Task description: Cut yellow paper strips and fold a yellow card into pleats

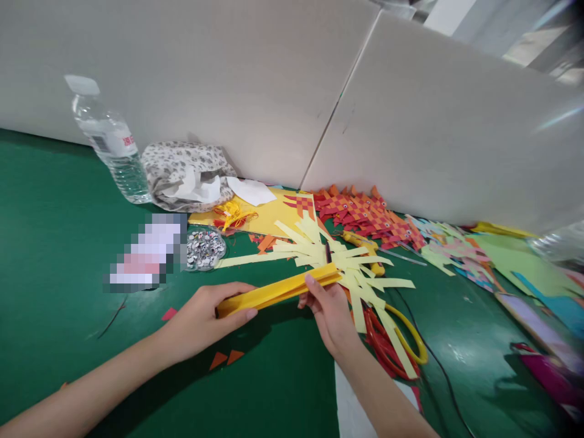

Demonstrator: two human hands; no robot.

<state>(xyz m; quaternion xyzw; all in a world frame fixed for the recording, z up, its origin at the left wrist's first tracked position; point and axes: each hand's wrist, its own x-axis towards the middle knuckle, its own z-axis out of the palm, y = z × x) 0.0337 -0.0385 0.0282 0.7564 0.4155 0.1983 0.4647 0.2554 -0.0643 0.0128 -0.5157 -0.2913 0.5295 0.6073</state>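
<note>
Holding a folded yellow paper strip (278,291) above the green bench (68,243), left hand (201,319) pinches its near end, right hand (331,313) its far end. Risk: uneven pull could skew the fold; scissors (396,340) lie just beside the right wrist.

Bright, even light is falling from above, seemingly from the upper right, where glare is streaking the white wall (456,121). Soft shadows are lying under both forearms on the green table (55,243). Edges are bending and blurring, especially the right corner.
</note>
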